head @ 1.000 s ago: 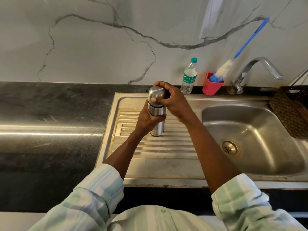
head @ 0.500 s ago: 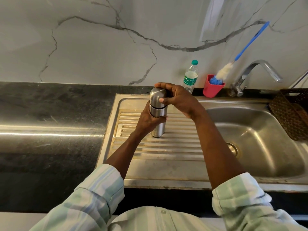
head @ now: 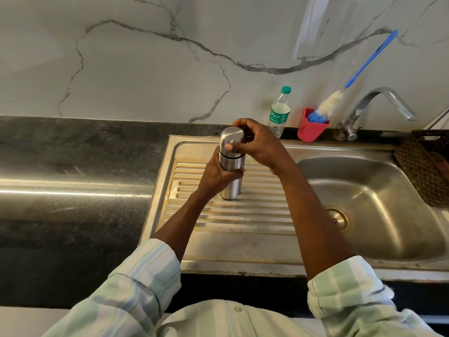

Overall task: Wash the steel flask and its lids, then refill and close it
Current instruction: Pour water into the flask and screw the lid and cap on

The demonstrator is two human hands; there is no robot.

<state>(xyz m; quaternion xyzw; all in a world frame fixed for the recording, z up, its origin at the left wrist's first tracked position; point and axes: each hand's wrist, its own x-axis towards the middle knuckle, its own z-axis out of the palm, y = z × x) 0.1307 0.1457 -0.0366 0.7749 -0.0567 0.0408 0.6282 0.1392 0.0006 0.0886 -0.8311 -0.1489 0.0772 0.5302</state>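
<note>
Steel flask upright on ribbed drainboard of the sink unit, just left of the basin. Domed outer lid seated on top; dark seam line visible between lid and body.

Left hand wrapped round the flask body at mid-height, fingers curled across the front, steadying it. Right hand cupped over the lid from the right side, fingers arched across the dome, thumb pressed on the near face: a twisting hold. Direction of turn not determinable; cannot tell whether lid is being loosened or tightened.

Progress, as a judgement only: no running water at tap, basin looks dry, no foam or droplets seen on flask. Bottle brush parked head-down in red holder at back edge. Plastic water bottle capped and standing against the wall, just behind the right hand. Probably at the opening step, with washing, refill and closing all left; a finished closing cannot be ruled out.

Periphery: dark stone worktop to the left, brown woven basket at far right, marble-veined wall behind.
</note>
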